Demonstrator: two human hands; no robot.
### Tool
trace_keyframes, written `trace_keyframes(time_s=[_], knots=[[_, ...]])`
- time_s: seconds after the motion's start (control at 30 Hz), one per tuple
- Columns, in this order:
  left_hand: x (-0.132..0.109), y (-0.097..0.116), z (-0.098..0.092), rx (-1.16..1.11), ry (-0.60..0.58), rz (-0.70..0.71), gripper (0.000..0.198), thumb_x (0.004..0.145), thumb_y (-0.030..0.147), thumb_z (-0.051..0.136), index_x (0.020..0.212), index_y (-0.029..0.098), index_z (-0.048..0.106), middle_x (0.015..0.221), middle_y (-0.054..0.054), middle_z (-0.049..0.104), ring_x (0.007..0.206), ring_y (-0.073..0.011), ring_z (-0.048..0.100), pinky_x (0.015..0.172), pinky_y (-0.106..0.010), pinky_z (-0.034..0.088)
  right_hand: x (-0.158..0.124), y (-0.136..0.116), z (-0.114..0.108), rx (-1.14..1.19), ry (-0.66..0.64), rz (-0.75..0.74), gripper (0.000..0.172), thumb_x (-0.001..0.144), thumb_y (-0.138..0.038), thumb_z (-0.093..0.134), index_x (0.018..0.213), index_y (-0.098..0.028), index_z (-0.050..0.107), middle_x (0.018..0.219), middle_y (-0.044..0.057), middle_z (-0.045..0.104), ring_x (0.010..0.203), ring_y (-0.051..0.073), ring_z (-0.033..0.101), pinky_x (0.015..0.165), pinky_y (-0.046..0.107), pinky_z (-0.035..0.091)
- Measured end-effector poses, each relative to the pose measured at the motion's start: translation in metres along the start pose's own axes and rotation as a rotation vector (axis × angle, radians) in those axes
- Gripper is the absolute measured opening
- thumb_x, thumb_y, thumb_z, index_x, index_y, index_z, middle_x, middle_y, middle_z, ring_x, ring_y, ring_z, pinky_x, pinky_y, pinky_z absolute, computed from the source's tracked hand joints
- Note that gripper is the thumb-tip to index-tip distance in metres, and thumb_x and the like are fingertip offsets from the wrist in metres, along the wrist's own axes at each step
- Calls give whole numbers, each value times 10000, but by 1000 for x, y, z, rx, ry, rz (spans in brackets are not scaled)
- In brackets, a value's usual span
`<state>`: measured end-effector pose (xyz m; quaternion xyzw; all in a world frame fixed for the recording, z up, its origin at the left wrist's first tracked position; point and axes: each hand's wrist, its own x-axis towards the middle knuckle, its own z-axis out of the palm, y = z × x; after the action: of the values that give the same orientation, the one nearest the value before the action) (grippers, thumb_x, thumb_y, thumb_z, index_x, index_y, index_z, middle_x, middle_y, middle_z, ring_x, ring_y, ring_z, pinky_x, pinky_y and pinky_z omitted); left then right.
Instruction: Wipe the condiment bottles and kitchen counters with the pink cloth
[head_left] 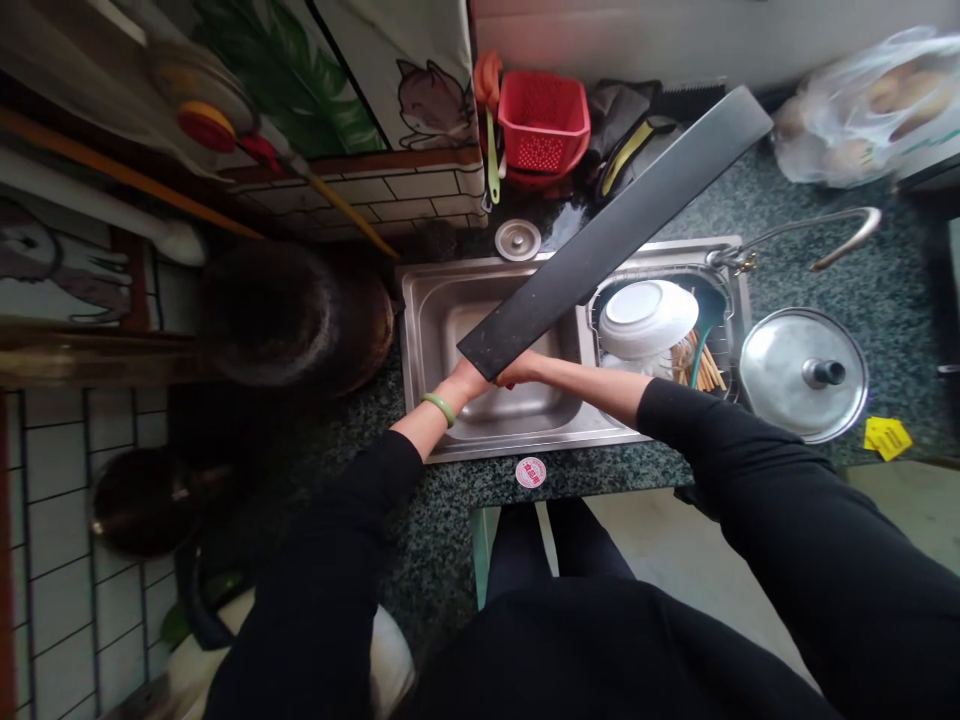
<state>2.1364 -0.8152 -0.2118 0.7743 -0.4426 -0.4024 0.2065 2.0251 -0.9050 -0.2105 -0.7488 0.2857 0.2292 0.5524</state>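
My left hand (468, 378), with a green bangle (440, 408) at the wrist, is over the left basin of the steel sink (517, 410). Close beside it, my right hand (526, 367) reaches in from the right. A long, flat dark grey bar (615, 230) slants across the view, its lower end covering most of the fingers of both hands. Whether either hand grips the bar or is merely behind it, I cannot tell. Something small and red (511, 385) shows near the right hand's fingers.
The right basin holds a white bowl (649, 315) and chopsticks (701, 362) in a rack. A pot lid (802, 375) lies to its right, near a thin tap (847, 245). Behind the sink stand a red basket (544, 120) and a drain strainer (517, 240). A dark pot (300, 315) sits left.
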Motion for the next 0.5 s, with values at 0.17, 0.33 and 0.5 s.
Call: trace_keyframes(time_s=[0.17, 0.33, 0.5], knots=[[-4, -2, 19, 51, 69, -107, 294, 847, 158, 717, 1139, 125, 706, 1068, -202, 770, 1181, -344, 706, 1044, -403, 526, 2, 12, 11, -265, 182, -50, 159, 826, -176, 745, 960, -105, 794, 1009, 192, 805, 1001, 358, 761, 890, 385, 578], [-18, -5, 45, 104, 144, -273, 140, 875, 166, 685, 1002, 157, 744, 1032, -232, 781, 1200, -379, 712, 1002, -409, 523, 5, 25, 17, -448, 240, -135, 280, 939, -192, 645, 1175, -89, 755, 1212, 256, 767, 1157, 398, 732, 985, 425, 553], [-30, -7, 63, 73, 192, -398, 101, 806, 163, 706, 900, 152, 742, 996, -277, 773, 1087, -442, 741, 892, -453, 526, 4, 30, 16, -592, 191, -258, 302, 1017, -196, 502, 1156, -86, 747, 1161, 254, 775, 1121, 383, 737, 958, 438, 542]])
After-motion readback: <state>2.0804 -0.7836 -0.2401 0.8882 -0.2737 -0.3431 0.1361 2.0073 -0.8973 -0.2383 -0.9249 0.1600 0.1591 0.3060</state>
